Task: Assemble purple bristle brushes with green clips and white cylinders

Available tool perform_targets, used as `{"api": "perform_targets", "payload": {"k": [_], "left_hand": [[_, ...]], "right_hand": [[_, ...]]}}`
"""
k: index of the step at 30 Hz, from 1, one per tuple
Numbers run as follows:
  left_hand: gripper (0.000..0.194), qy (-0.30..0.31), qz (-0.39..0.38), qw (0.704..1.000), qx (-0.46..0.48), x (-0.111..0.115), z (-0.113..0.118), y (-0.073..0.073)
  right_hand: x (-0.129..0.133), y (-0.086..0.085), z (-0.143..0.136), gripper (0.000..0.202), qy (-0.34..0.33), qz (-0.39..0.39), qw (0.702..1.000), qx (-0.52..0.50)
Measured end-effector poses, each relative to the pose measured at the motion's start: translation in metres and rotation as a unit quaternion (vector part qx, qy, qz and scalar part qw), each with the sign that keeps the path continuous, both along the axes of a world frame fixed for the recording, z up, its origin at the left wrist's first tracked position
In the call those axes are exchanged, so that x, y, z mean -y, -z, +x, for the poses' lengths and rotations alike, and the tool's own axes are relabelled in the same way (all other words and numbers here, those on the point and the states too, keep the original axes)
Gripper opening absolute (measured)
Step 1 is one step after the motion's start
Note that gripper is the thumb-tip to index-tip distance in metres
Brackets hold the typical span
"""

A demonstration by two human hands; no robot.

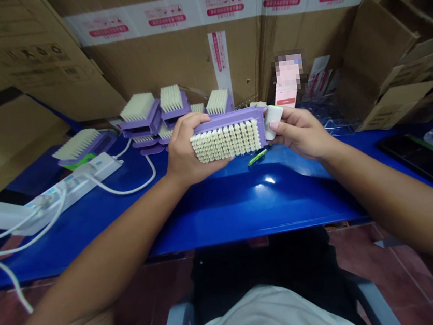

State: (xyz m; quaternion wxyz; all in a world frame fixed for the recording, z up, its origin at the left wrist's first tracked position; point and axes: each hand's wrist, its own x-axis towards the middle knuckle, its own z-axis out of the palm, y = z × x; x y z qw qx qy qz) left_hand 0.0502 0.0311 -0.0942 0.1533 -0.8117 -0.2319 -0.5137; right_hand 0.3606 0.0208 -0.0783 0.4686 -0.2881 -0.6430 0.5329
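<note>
A purple brush (229,139) with cream bristles is held above the blue table (260,204), its bristles facing me. My left hand (189,149) is wrapped round its left end. My right hand (302,131) pinches a small white flat piece (274,121) between thumb and fingers, right at the brush's right end. Whether the piece touches the brush is hard to tell. Behind stand more purple brushes (138,111), some stacked, bristles up. A green pen-like item (257,157) lies just below the held brush.
A white power strip (67,192) with white cables (137,191) lies at the left, near another brush (79,145). A phone (286,84) leans at the back against large cardboard boxes (173,52). Open cartons (384,60) and a black object (427,162) are at the right.
</note>
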Motion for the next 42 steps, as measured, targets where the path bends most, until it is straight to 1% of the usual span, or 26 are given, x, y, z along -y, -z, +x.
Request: {"api": "perform_targets", "payload": {"k": [3, 7, 10, 14, 19, 23, 30, 33, 36, 39, 42], "left_hand": [[0.089, -0.02, -0.059, 0.998, -0.006, -0.0008, -0.0033, 0.0012], [0.094, -0.03, -0.126, 0.992, -0.004, -0.0026, -0.0076, 0.0029], [0.093, -0.023, -0.145, 0.989, 0.002, -0.0027, -0.0071, 0.003], [0.091, 0.006, -0.127, 0.992, 0.004, -0.0024, -0.0049, 0.003], [0.091, 0.0, -0.096, 0.995, -0.003, -0.0029, -0.0051, 0.0019], [0.091, 0.001, -0.07, 0.997, -0.012, -0.0024, -0.0049, -0.0005], [0.087, -0.004, -0.096, 0.995, -0.004, 0.0012, -0.005, -0.0012], [0.083, -0.02, -0.115, 0.993, -0.013, 0.0016, -0.0051, -0.0006], [0.084, -0.009, -0.074, 0.997, -0.015, 0.0012, -0.0036, -0.0004], [0.085, 0.005, -0.021, 1.0, -0.006, 0.0002, -0.0017, -0.0008], [0.09, 0.01, 0.006, 1.0, -0.015, -0.0017, -0.0017, -0.0007]], "right_hand": [[-0.001, 0.0006, 0.0003, 0.056, 0.002, -0.043, 0.999, -0.015], [-0.0024, 0.0006, 0.0015, 0.058, 0.0, -0.089, 0.995, -0.041], [-0.0033, 0.0004, 0.0028, 0.059, -0.008, -0.103, 0.994, -0.034], [-0.0023, -0.0008, 0.0033, 0.055, -0.026, -0.092, 0.995, -0.003], [0.0004, -0.0023, 0.0025, 0.058, -0.037, -0.045, 0.998, 0.008], [-0.0004, -0.001, 0.0035, 0.058, -0.037, -0.024, 0.999, 0.015], [-0.0013, -0.0019, 0.0056, 0.053, -0.037, 0.008, 0.999, 0.025], [-0.0006, -0.0031, 0.0057, 0.051, -0.037, 0.025, 0.998, 0.039], [-0.0015, -0.0015, 0.0057, 0.053, -0.04, 0.019, 0.998, 0.047], [-0.0027, 0.0008, 0.0053, 0.056, -0.044, -0.01, 0.998, 0.04], [-0.0019, 0.0005, 0.0044, 0.055, -0.04, -0.023, 0.998, 0.037]]}}
